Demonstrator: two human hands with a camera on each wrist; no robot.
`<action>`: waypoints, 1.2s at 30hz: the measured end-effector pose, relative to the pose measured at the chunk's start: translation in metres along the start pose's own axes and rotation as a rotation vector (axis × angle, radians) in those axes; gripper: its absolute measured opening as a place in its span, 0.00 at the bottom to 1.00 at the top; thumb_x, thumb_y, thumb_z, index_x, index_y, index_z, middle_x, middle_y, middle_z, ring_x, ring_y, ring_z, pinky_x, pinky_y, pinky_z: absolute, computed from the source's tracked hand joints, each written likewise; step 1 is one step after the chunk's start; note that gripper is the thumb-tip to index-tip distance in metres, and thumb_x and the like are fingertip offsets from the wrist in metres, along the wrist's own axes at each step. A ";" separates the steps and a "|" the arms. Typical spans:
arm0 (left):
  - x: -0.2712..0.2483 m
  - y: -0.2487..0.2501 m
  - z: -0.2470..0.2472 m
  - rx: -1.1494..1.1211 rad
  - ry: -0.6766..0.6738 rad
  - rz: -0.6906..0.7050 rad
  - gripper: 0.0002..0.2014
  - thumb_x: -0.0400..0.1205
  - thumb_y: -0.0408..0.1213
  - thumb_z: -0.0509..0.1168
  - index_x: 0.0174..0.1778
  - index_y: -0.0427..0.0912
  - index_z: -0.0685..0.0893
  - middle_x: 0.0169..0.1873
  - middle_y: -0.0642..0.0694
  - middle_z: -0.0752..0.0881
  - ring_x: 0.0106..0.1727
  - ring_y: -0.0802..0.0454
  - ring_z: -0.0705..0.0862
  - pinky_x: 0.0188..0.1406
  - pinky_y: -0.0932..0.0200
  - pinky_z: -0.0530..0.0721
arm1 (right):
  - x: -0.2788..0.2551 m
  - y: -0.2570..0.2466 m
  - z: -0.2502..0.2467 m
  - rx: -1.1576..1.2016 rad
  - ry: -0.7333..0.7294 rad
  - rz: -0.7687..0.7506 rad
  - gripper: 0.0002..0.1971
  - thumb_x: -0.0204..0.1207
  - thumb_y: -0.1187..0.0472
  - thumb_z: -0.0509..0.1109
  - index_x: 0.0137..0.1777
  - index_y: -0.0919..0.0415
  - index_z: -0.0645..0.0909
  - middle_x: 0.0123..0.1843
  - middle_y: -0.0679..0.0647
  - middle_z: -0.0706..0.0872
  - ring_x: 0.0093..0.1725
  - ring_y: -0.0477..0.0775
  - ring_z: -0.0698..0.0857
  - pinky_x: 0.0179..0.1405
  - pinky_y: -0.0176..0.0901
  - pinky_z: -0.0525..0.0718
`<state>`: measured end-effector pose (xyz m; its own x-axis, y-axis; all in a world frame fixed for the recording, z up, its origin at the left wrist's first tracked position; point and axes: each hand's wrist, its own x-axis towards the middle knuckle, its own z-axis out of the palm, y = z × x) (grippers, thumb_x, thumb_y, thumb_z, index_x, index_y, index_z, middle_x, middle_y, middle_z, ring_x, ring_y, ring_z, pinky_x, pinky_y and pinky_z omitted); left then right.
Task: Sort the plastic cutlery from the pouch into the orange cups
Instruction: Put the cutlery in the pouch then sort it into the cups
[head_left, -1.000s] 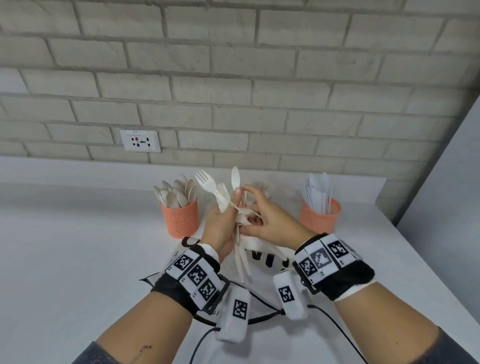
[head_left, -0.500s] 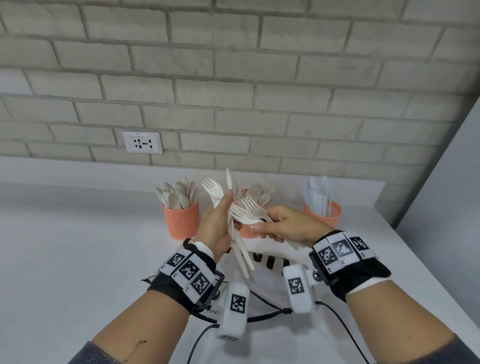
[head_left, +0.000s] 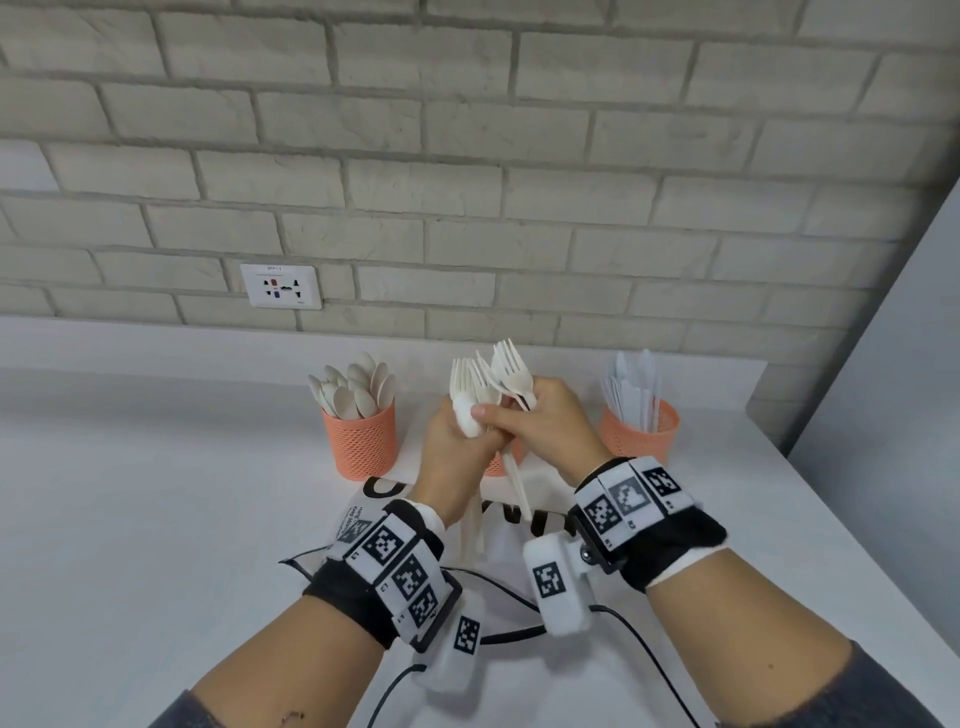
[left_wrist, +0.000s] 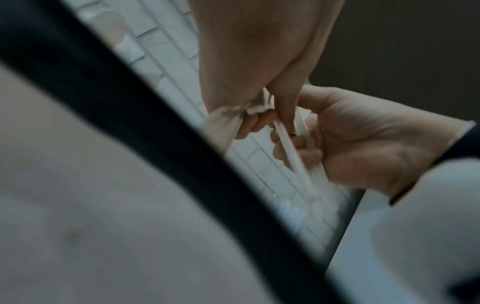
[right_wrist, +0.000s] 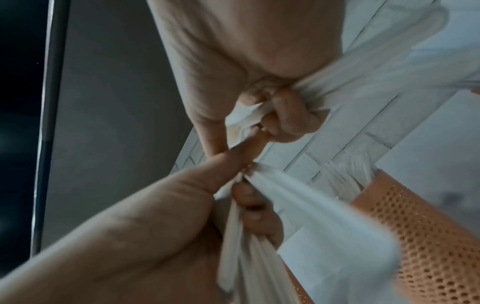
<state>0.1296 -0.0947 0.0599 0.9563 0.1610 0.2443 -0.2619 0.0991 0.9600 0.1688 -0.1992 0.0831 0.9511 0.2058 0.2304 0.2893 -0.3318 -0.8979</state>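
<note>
Most of the sorting appears done. The left cup (head_left: 359, 439) is filled with spoons (head_left: 353, 387), the right cup (head_left: 640, 435) with knives (head_left: 636, 387), and a middle cup (head_left: 496, 464), mostly hidden behind the hands, is seen in the right wrist view to hold forks already. What is left is a mixed bundle of cutlery (head_left: 470, 397) clasped upright in the left hand (head_left: 453, 457), a spoon bowl showing at its front. A few forks (head_left: 511, 374) are pinched in the curled fingers of the right hand (head_left: 540, 426), just above the middle cup, and are judged to go there next. The pouch (head_left: 511, 543) lies flat on the white counter (head_left: 156, 519) under the wrists; whether anything is left inside cannot be told. Bold black letters are printed on it, but they are covered too much to be read. A wall socket (head_left: 280, 287) carries small print, illegible.
</note>
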 end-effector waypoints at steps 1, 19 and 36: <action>0.000 -0.001 -0.001 -0.005 -0.007 -0.007 0.13 0.75 0.19 0.67 0.46 0.41 0.77 0.33 0.48 0.83 0.24 0.66 0.81 0.24 0.72 0.77 | 0.001 0.001 -0.002 0.029 -0.001 0.007 0.10 0.64 0.60 0.80 0.34 0.61 0.81 0.32 0.52 0.85 0.35 0.51 0.85 0.44 0.52 0.85; 0.014 0.017 -0.015 -0.540 -0.160 -0.301 0.08 0.78 0.23 0.52 0.47 0.36 0.72 0.24 0.48 0.81 0.19 0.57 0.72 0.21 0.65 0.72 | -0.006 -0.003 -0.007 0.240 -0.169 -0.016 0.06 0.83 0.64 0.59 0.53 0.57 0.77 0.33 0.55 0.80 0.23 0.49 0.77 0.19 0.35 0.72; 0.013 0.022 -0.012 -0.314 -0.002 -0.185 0.15 0.79 0.20 0.55 0.60 0.31 0.79 0.43 0.38 0.86 0.49 0.43 0.86 0.56 0.44 0.84 | -0.005 0.007 0.001 0.439 -0.340 0.184 0.08 0.77 0.69 0.68 0.54 0.62 0.77 0.24 0.44 0.78 0.24 0.43 0.67 0.17 0.31 0.64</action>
<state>0.1345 -0.0784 0.0828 0.9913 0.1105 0.0709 -0.1115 0.4231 0.8992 0.1663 -0.2014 0.0755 0.8722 0.4890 -0.0120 -0.0181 0.0079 -0.9998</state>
